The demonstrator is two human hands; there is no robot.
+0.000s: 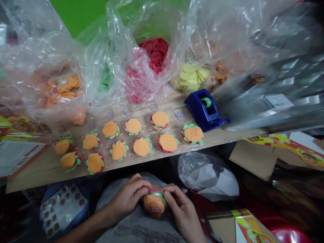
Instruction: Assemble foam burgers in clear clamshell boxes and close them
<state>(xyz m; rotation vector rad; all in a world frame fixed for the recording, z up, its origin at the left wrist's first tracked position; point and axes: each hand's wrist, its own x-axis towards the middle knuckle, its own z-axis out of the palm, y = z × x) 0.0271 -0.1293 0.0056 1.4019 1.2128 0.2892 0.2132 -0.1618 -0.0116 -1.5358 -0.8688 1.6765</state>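
Note:
Above my lap, a toy burger in a clear plastic shell is held at its upper sides between both hands. It has orange buns, with green and red layers between them, and printing on its front. My left hand is closed, thumb and fingers pinching the upper left edge. My right hand pinches the upper right edge with thumb and forefinger. Several similar burgers, among them one orange-topped burger, sit in clear trays on the wooden table just beyond my hands.
A blue tape dispenser stands right of the burgers. Behind lie plastic bags of orange pieces, red pieces and yellow pieces. Cardboard boxes are at the right. A sheet of round stickers lies lower left.

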